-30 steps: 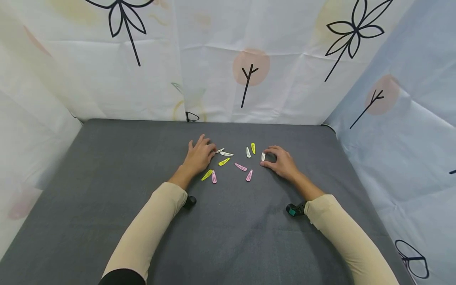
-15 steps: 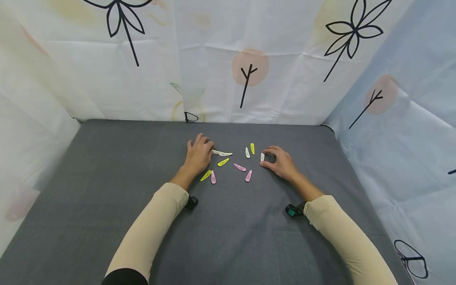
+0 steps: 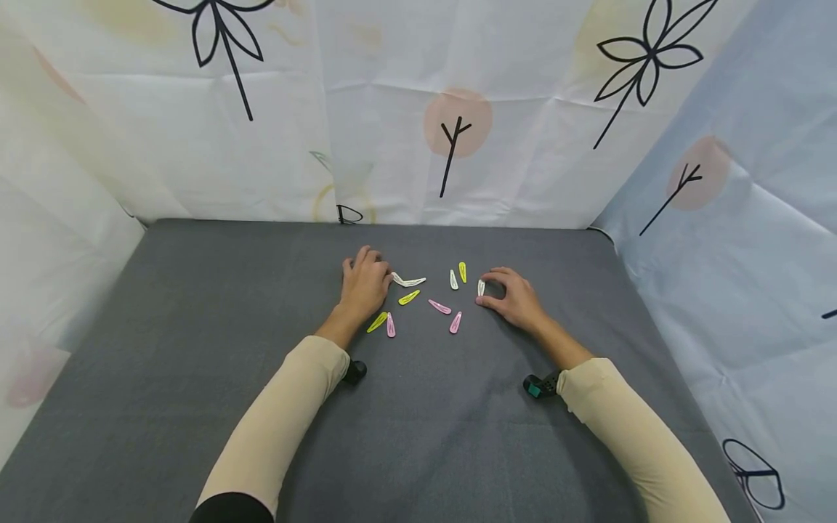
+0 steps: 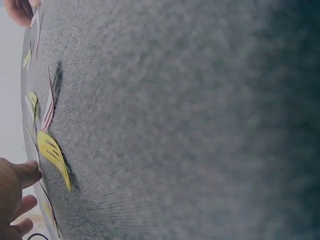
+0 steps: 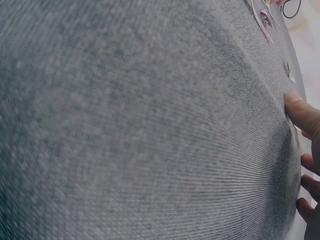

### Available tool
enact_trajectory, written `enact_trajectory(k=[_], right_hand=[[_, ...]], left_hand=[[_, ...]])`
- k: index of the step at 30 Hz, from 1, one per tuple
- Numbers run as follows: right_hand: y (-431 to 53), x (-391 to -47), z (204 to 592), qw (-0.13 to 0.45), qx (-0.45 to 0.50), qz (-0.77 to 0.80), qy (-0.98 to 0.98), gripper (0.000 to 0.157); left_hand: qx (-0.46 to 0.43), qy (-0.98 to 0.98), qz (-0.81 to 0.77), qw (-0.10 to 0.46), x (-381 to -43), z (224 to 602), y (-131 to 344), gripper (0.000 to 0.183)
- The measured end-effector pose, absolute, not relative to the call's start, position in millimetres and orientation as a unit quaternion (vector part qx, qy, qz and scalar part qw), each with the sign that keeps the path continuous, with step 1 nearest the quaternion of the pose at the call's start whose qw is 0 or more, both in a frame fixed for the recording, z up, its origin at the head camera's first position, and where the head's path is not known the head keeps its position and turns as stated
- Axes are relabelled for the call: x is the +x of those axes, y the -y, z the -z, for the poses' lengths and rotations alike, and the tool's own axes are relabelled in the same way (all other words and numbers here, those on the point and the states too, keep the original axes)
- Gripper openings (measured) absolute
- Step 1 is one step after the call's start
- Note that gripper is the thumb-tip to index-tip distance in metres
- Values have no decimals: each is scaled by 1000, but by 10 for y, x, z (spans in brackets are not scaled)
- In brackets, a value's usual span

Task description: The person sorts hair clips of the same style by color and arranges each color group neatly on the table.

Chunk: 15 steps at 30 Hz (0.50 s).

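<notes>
A white hair clip (image 3: 397, 279) has turned, pinched by the left hand (image 3: 365, 283); the right hand (image 3: 515, 296) pinches another clip (image 3: 481, 288); loose clips (image 3: 455, 323) seem left.

I'm looking into a curtained-off corner, whether in a home or a lab I can't tell: grey-covered table (image 3: 425, 443) beneath the right hand (image 3: 515, 298), black wrist gadget (image 3: 541, 386) just behind it, printed white cloth (image 3: 392, 116) beyond and either side.
</notes>
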State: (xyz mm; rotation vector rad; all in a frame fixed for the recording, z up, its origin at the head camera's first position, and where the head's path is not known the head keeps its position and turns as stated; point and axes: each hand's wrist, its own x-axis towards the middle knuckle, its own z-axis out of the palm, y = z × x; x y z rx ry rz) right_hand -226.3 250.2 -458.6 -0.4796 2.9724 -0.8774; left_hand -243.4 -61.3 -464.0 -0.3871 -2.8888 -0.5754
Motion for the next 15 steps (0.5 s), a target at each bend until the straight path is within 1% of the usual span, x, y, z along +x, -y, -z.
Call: enact_trajectory(k=[5, 9, 12, 15], right_hand=[[-2501, -2263, 4582, 2, -152, 284, -947, 49], [-2500, -2266, 4583, 3, -152, 282, -947, 49], [-2502, -2265, 4583, 1, -151, 281, -948, 49], [-2500, -2263, 4581, 1, -150, 280, -948, 49]], left_hand=[[-138, 968, 202, 53, -2419, 4621, 638, 30], [-136, 971, 197, 22, -2413, 4606, 676, 45], [-139, 973, 186, 9, -2414, 4613, 699, 57], [-144, 973, 181, 6, -2412, 4619, 705, 63]])
